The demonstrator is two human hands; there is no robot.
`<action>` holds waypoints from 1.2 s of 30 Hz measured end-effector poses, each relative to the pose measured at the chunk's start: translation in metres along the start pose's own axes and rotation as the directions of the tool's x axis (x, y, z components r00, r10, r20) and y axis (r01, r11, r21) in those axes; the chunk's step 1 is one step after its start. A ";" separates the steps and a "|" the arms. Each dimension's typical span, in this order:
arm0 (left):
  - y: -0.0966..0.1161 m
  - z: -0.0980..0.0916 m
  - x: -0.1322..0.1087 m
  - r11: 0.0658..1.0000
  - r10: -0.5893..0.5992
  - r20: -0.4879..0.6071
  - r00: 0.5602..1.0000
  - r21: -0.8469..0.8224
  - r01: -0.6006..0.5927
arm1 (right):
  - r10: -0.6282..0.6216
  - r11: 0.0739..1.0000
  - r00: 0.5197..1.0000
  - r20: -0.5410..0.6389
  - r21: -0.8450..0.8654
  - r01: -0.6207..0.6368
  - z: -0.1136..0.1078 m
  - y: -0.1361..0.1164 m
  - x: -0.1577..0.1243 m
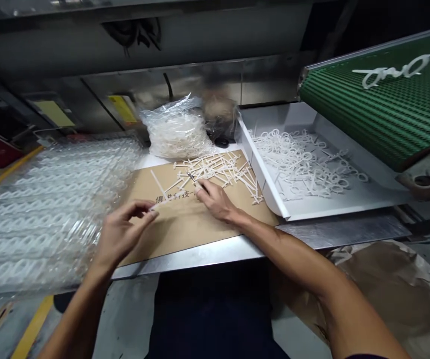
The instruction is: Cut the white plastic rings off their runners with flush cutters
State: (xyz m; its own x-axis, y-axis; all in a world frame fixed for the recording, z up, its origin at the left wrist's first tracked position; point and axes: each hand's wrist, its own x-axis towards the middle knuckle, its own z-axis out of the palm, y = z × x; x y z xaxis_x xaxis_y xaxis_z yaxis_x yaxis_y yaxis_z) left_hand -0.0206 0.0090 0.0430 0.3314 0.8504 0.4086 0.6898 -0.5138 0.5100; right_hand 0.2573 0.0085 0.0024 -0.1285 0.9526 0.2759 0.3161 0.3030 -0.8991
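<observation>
Over the left part of a brown cardboard sheet [185, 229], my left hand [125, 224] pinches the end of a thin white plastic sprue [165, 195], which branches up and to the right. My right hand [216, 200] is closed around a slim dark-handled tool with a narrow metal tip [191, 176]; its exact kind is hard to see. That tip points up and left, apart from the held sprue. Behind my right hand lies a loose pile of white plastic sprues [218, 167], spread over the back of the cardboard.
On the right, a white tray [269, 182] holds many white ring-ended parts. A green conveyor belt [379, 114] overhangs it, carrying one white piece [394, 72]. Clear bags of ring-shaped parts [43, 214] cover the left side. A filled plastic bag [179, 129] stands at the back.
</observation>
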 end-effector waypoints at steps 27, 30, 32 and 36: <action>-0.008 0.039 -0.051 0.988 0.072 0.149 0.986 0.125 -0.091 | 0.060 0.962 0.997 0.041 0.265 -0.069 0.008 0.007 -0.017; -0.007 0.041 -0.049 0.996 0.064 0.092 0.994 0.055 -0.069 | 0.061 0.950 0.995 0.085 0.302 -0.084 0.010 -0.006 -0.028; -0.006 0.041 -0.048 0.999 0.044 -0.022 0.999 -0.007 -0.045 | 0.042 0.939 0.991 0.130 0.335 -0.083 0.010 -0.016 -0.036; -0.003 0.038 -0.047 0.995 -0.016 -0.258 0.966 -0.104 -0.011 | 0.019 0.921 0.949 0.314 0.363 -0.139 0.010 -0.034 -0.050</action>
State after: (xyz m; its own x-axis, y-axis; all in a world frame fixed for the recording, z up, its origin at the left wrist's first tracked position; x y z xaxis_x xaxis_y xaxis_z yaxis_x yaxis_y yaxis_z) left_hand -0.0135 -0.0248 -0.0064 0.1431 0.8008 0.5816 0.6155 -0.5322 0.5814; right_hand 0.2431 -0.0499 0.0158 -0.4114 0.9010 0.1378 -0.0323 0.1367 -0.9901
